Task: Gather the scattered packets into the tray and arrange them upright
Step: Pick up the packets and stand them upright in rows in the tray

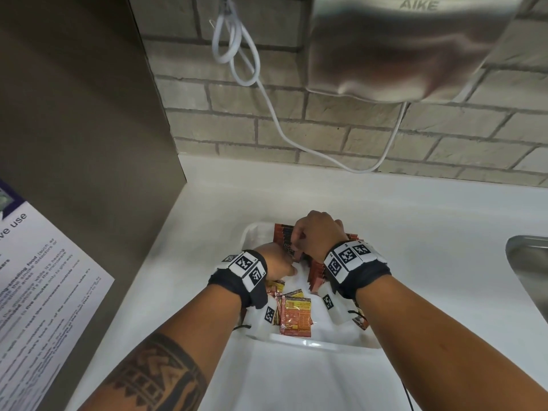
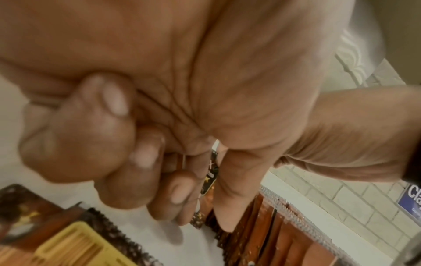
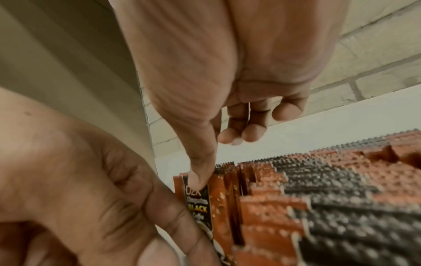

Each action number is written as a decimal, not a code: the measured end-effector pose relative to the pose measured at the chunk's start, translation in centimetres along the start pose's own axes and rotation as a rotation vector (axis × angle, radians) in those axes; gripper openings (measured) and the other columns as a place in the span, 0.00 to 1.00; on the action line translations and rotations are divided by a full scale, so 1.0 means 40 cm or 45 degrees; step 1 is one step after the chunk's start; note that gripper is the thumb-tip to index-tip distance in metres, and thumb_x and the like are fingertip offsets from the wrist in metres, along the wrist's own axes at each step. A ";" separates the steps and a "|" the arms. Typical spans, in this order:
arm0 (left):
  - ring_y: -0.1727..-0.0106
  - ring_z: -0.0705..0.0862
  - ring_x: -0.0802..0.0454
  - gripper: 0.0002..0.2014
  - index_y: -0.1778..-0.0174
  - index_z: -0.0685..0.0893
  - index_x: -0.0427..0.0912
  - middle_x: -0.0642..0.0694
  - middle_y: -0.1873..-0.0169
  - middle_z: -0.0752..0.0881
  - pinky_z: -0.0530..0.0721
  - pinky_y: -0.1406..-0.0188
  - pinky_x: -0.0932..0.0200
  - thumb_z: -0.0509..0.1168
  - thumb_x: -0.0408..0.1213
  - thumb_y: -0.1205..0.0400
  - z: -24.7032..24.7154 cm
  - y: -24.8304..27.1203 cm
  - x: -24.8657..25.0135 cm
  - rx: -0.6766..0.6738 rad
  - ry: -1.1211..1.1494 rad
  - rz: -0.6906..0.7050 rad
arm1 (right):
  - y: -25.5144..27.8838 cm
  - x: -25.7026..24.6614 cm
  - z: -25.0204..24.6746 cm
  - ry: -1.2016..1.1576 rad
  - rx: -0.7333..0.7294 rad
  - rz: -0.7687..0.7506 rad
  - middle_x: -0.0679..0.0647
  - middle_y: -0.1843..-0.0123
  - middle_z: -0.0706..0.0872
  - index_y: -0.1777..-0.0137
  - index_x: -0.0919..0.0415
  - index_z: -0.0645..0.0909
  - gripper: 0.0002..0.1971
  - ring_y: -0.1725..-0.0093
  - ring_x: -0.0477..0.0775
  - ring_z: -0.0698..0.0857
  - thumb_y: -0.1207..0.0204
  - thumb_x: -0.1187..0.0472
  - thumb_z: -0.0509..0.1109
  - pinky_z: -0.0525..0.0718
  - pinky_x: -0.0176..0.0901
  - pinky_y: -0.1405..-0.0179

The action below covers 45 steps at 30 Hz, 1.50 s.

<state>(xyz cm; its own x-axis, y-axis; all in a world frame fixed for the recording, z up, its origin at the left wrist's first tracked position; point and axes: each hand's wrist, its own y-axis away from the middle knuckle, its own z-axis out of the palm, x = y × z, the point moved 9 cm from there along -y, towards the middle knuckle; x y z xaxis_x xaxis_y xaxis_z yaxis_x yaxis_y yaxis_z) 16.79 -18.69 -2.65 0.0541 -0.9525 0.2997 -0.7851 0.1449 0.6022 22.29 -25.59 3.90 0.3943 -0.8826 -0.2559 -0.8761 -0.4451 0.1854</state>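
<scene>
To the left of my grip a grey panel (image 1: 89,114) rises from the white counter (image 1: 415,232), with a printed notice (image 1: 44,292) stuck low on it; my left hand (image 1: 274,264) is inside the white tray (image 1: 320,343), fingers curled, and in the right wrist view its fingers (image 3: 173,212) and thumb pinch the front packet (image 3: 200,203), a black and orange sachet that reads "BLACK"; just beneath that wrist, on the near side of the tray floor, several loose packets (image 1: 295,317) lie flat, yellow and orange faces up; my right hand (image 1: 318,232) sits just above and touching the left, its thumb tip (image 3: 199,178) pressed onto the top edge of the same front packet, the other fingers (image 3: 250,131) loosely curled and holding nothing that I can see; directly under and to the right of that hand a row of packets (image 3: 318,189) stands upright on edge, packed face to face along the far side of the tray; further right, the steel sink (image 1: 530,262) cuts into the counter; above my hands a white cable (image 1: 267,99) loops down the brick wall (image 1: 385,129) from a metal hand dryer (image 1: 400,48).
</scene>
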 end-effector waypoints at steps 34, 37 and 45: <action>0.44 0.87 0.46 0.16 0.41 0.89 0.40 0.44 0.43 0.86 0.87 0.39 0.50 0.75 0.44 0.21 0.066 0.097 0.057 0.136 -0.131 -0.001 | 0.340 0.011 0.027 -0.416 -0.158 0.001 0.40 0.58 0.90 0.58 0.48 0.90 0.09 0.58 0.37 0.87 0.18 0.57 0.70 0.85 0.33 0.53; 0.38 0.85 0.45 0.13 0.38 0.88 0.39 0.43 0.39 0.87 0.83 0.34 0.51 0.71 0.38 0.18 0.047 0.105 0.067 0.135 -0.151 0.016 | 0.356 0.039 0.051 -0.399 -0.103 0.078 0.39 0.58 0.90 0.58 0.49 0.88 0.08 0.59 0.38 0.87 0.19 0.56 0.69 0.87 0.38 0.51; 0.50 0.84 0.53 0.06 0.50 0.91 0.47 0.56 0.58 0.85 0.81 0.47 0.60 0.77 0.37 0.22 -0.027 0.164 0.019 0.180 0.151 0.101 | 0.342 0.024 0.094 -0.460 -0.031 0.102 0.44 0.40 0.86 0.30 0.49 0.77 0.23 0.45 0.43 0.84 0.23 0.50 0.77 0.79 0.35 0.50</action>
<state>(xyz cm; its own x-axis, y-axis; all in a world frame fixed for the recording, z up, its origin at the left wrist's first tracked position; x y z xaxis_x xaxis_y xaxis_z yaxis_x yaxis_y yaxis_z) 12.34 -18.19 2.34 0.0541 -0.9002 0.4321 -0.8683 0.1713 0.4656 9.65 -31.98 2.63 0.1977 -0.8066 -0.5571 -0.8916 -0.3842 0.2398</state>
